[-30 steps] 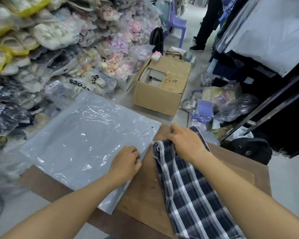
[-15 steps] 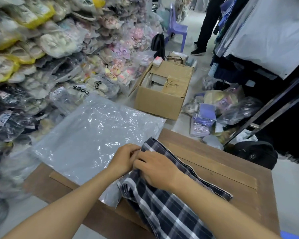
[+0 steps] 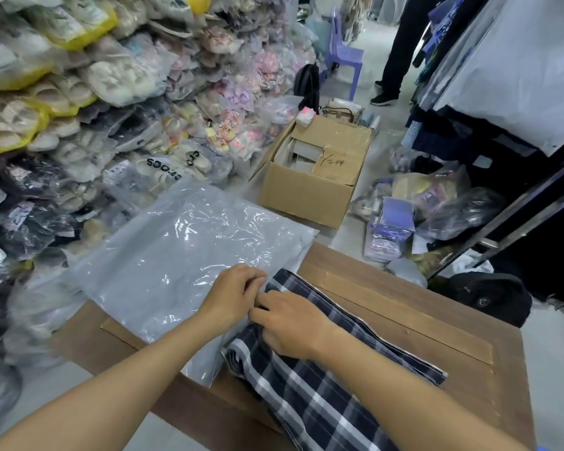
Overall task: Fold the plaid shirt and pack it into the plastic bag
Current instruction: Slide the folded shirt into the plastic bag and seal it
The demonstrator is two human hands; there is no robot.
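One view only: head-worn wide-angle camera, looking forward and down from above the person's own forearms. Close range on the bench [image 3: 404,307], which fills the lower centre; both hands sit mid-frame, left hand [image 3: 233,296] and right hand [image 3: 293,323] nearly touching. View faces away from the wearer, toward the floor and a cardboard box [image 3: 310,190] beyond the bench edge. Strong lens bending at frame edges. Stacked bagged goods [image 3: 79,109] run along the left. No second view to overlap.
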